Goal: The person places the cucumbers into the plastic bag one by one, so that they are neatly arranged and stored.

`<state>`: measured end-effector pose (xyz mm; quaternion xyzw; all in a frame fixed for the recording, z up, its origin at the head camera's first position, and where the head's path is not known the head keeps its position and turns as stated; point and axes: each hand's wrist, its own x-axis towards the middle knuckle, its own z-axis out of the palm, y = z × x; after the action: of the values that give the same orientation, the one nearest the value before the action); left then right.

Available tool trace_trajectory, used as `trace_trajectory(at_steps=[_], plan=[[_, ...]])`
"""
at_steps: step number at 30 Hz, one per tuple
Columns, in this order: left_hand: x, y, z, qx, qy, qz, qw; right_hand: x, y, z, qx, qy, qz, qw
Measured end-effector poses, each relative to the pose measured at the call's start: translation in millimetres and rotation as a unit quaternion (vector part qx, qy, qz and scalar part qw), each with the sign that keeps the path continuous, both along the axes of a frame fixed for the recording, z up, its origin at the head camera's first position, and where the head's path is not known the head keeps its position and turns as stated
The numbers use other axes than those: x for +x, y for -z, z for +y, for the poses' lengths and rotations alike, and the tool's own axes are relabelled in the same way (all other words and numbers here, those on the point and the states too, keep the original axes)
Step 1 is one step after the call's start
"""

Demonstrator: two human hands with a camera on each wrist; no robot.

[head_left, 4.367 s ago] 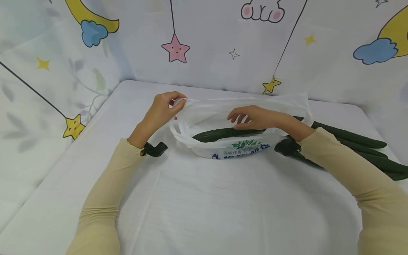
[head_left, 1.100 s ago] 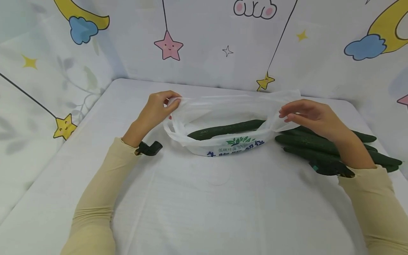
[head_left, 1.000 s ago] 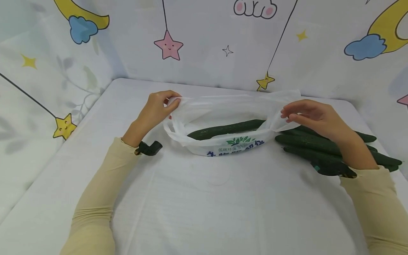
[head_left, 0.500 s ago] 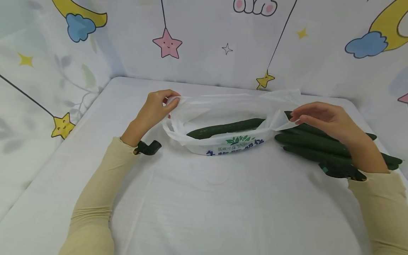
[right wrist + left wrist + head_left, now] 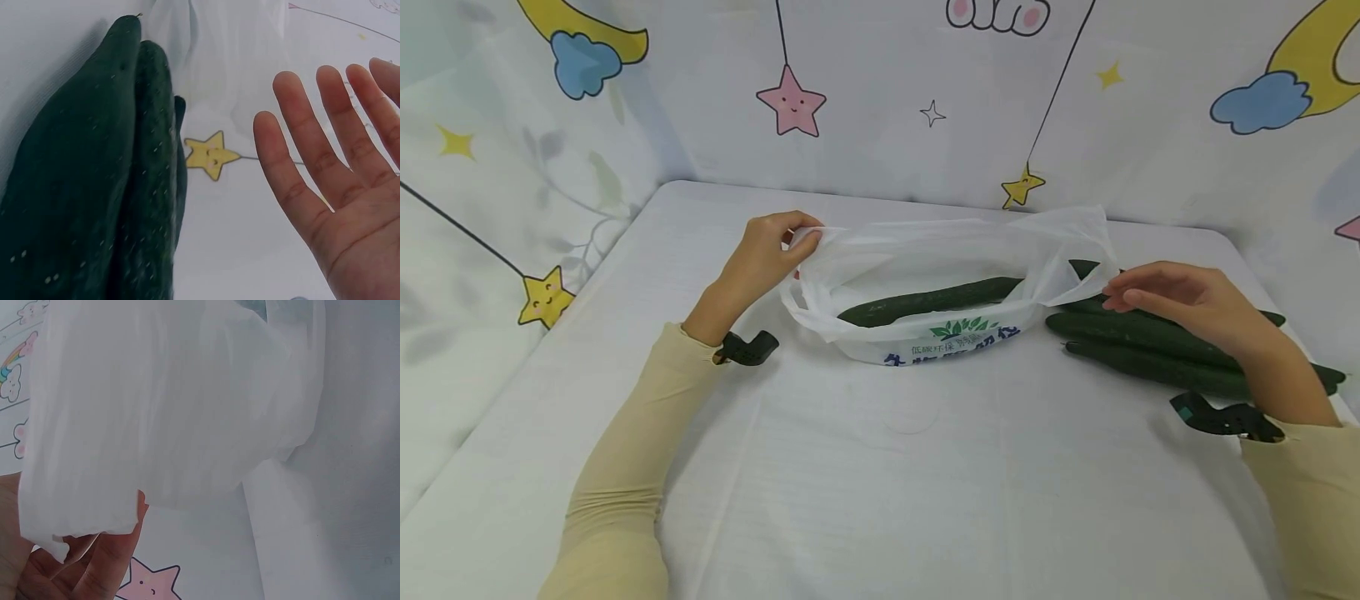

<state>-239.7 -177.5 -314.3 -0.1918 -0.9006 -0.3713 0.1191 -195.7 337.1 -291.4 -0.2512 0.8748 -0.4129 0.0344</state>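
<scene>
My left hand (image 5: 775,246) pinches the upper left edge of a white plastic bag (image 5: 917,250) printed with green leaves and blue characters. In the left wrist view the bag's thin film (image 5: 144,412) hangs from the thumb and fingers of that hand (image 5: 94,569). Inside the bag's mouth lies a dark green cucumber (image 5: 932,302), its right end hidden by the film. To the right, several more cucumbers (image 5: 1150,342) lie side by side. Above them hovers my right hand (image 5: 1195,304), fingers extended and holding nothing; the right wrist view shows its bare palm (image 5: 350,219) beside the cucumbers (image 5: 69,169).
A white cloth covers the table (image 5: 865,475). Behind it hangs a pale backdrop (image 5: 865,108) with printed stars, moons and clouds. Dark wrist-worn devices sit at the left cuff (image 5: 748,348) and the right cuff (image 5: 1225,417).
Earlier my right hand was in the bag above the cucumber. It has since withdrawn rightward past the bag's edge to the cucumber pile. My left hand keeps its pinch on the bag.
</scene>
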Motion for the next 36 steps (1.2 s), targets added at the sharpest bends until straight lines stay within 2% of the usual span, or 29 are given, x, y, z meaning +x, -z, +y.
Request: trace_trajectory(at_steps=[8,15,26,36], plan=[[-0.5,0.2,0.4,0.0,0.0,0.005,1.0,5.6,7.7,16.9,0.015,0.028,-0.017,0.9993],[-1.0,1.1,0.8,-0.001,0.002,0.004,1.0,5.4,17.7,35.7,0.021,0.036,-0.017,0.999],[-1.9,-2.1,1.4,-0.001,0.007,-0.006,1.0,9.3,30.4,61.1,0.014,0.071,-0.013,0.9973],[-1.6,1.9,-1.9,0.014,0.017,-0.014,0.9997,7.8,34.6,73.2,0.051,0.102,-0.054,0.992]])
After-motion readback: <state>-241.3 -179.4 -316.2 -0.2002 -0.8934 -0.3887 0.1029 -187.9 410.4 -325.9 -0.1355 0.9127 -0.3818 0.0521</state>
